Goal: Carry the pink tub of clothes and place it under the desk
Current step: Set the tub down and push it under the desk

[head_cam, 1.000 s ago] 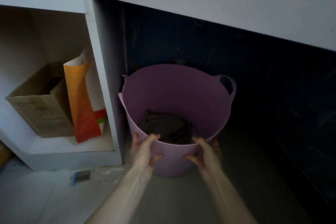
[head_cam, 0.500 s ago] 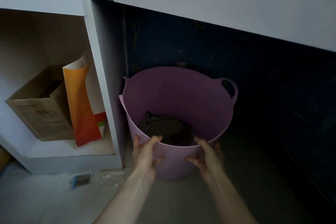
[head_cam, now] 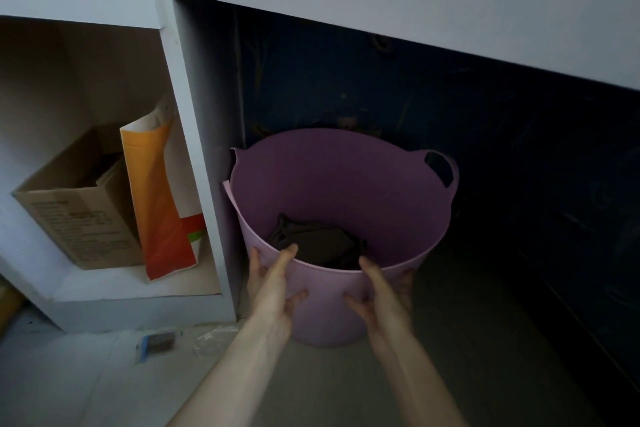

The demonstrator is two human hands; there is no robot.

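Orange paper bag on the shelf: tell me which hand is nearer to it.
Left. The left hand presses the purple tub on its front wall, on the side toward the orange paper bag; the right hand presses that wall further from it.

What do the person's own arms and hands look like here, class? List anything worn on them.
The left hand and right hand are bare: no gloves, and no rings that show. The left forearm and right forearm are uncovered down to the picture's bottom edge, with no sleeve, cuff, watch or bracelet in view. The light is dim, so small marks cannot be made out.
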